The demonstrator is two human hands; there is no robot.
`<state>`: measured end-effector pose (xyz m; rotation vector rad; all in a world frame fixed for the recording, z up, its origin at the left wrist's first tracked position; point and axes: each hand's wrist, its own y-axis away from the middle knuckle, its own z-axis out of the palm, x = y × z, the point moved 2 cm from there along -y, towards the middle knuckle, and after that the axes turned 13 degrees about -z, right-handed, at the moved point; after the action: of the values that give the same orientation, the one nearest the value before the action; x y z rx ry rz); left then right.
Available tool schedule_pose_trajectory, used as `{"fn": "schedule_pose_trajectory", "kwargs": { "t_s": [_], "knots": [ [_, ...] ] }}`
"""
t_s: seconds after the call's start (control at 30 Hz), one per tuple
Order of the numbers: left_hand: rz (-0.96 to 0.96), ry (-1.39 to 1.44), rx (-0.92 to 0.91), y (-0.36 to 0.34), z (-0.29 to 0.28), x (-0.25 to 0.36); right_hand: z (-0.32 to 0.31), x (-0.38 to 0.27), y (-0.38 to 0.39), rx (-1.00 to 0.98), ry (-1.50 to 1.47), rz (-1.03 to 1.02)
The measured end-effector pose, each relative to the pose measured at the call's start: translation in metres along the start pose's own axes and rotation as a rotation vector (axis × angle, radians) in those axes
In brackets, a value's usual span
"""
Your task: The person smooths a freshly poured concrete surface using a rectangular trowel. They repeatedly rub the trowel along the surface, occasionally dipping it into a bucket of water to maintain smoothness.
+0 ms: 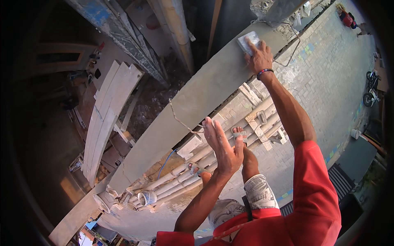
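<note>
A long, smooth grey cement ledge [197,94] runs diagonally across the view. Toward its upper right end, my right hand [261,59] grips a pale rectangular block [253,37], its fingers spread over the top, and holds it flat against the cement. What the block is made of I cannot tell. My left hand [227,153] is raised beside the ledge's near edge, fingers stretched out and nothing in them. Close to its fingertips, a bent wire [178,119] lies across the cement; whether they touch is unclear.
My feet stand on bamboo poles [176,180] joined by wooden crosspieces, high over a paved street [328,74]. A bucket [147,198] sits by the poles' lower left end. Stacked boards [108,112] and a stained post [123,37] are beyond the ledge. A motorbike [370,89] is parked far right.
</note>
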<state>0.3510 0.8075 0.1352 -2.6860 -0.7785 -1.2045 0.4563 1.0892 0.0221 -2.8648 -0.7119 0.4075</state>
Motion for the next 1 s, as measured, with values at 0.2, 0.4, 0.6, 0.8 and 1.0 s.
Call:
{"fn": "schedule_pose_trajectory", "kwargs": {
  "t_s": [0.2, 0.4, 0.6, 0.8, 1.0],
  "knots": [
    [-0.087, -0.498, 0.017, -0.108, 0.070, -0.049, -0.066, 0.080, 0.100, -0.030, -0.109, 0.060],
    [-0.016, -0.662, 0.014, -0.162, 0.121, -0.064, -0.098, 0.084, 0.350, -0.663, -0.388, 0.439],
    [0.168, -0.634, -0.042, -0.196, 0.171, -0.012, -0.116, 0.089, 0.517, -0.940, -0.377, 0.737],
    [0.295, -0.577, -0.020, -0.232, 0.225, 0.039, -0.120, 0.095, 0.555, -0.846, -0.595, 0.961],
    [0.447, -0.468, -0.083, -0.249, 0.265, 0.081, -0.131, 0.081, 0.531, -0.732, -0.696, 0.969]
  ]
}}
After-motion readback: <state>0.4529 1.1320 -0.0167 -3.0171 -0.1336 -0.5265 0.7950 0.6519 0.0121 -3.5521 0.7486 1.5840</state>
